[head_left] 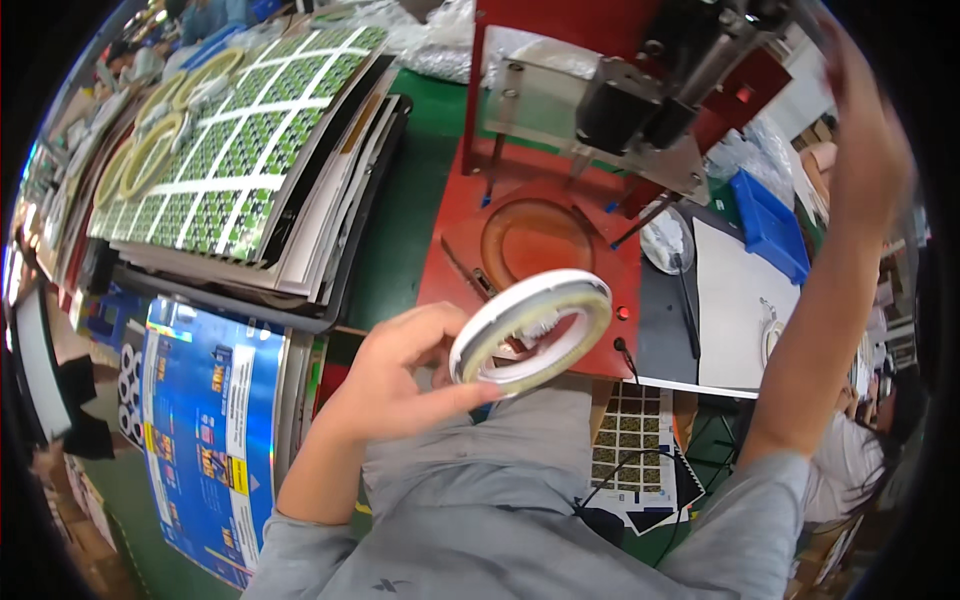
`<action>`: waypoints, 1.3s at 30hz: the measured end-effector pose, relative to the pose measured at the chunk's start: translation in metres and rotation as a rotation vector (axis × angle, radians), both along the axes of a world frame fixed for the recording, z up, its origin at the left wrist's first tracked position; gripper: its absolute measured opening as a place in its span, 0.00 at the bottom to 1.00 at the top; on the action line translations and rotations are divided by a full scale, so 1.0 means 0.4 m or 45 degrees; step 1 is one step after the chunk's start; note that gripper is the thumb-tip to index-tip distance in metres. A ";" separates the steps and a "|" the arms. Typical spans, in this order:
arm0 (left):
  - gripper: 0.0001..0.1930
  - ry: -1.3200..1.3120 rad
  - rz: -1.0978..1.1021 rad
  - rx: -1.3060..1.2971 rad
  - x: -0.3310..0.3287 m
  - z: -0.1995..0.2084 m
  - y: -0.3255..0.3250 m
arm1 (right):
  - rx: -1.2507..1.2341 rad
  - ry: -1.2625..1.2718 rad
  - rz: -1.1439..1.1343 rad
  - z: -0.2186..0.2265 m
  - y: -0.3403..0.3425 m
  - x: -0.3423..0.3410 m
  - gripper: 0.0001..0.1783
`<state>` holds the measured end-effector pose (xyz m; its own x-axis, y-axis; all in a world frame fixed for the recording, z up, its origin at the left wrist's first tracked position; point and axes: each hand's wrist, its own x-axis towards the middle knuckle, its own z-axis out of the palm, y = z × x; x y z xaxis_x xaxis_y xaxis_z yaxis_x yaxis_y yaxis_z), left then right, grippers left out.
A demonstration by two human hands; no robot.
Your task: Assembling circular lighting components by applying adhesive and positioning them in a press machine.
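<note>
My left hand (pixel 415 370) is closed on a white ring-shaped part (pixel 531 328), thumb below and fingers behind its left side. The part is tilted, with a pale yellowish band round its inside. It is held over the front edge of a red bench press (pixel 625 265). On the press base lies a brown-orange ring-shaped seat (pixel 537 240), with nothing on it. My right arm reaches up the right side, and my right hand (pixel 868 120) is raised beside the press head (pixel 640 90). That hand is smeared by motion near the picture's rim, and its fingers cannot be made out.
Left of the press stands a tall stack of green patterned sheets (pixel 265 130) with several pale rings (pixel 152 158) on top. Blue printed sheets (pixel 205 440) hang lower left. A blue tray (pixel 765 225), a bowl (pixel 664 240) and a pale board (pixel 735 310) lie to the right.
</note>
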<state>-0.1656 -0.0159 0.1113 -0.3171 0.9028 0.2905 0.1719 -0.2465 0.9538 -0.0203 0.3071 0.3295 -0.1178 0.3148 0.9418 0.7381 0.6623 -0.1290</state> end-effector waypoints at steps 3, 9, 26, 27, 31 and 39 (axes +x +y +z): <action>0.22 -0.154 0.030 0.136 0.030 -0.045 -0.041 | -0.468 -0.091 0.907 -0.204 -0.136 0.078 0.11; 0.26 -0.823 -0.101 0.095 0.130 -0.093 0.022 | -2.057 -0.228 1.654 -0.511 -0.308 0.250 0.22; 0.05 -0.194 0.311 -0.434 0.073 -0.110 -0.093 | -2.042 1.459 0.743 -0.774 0.405 0.677 0.26; 0.05 -0.198 0.411 -0.432 0.060 -0.109 -0.135 | -2.123 1.545 0.768 -0.791 0.425 0.652 0.28; 0.06 0.062 1.030 -0.465 0.008 -0.060 -0.310 | -2.312 1.371 1.169 -0.839 0.511 0.729 0.32; 0.40 1.153 1.432 -1.291 -0.025 -0.078 -0.598 | -2.011 0.867 1.165 -0.783 0.408 0.804 0.20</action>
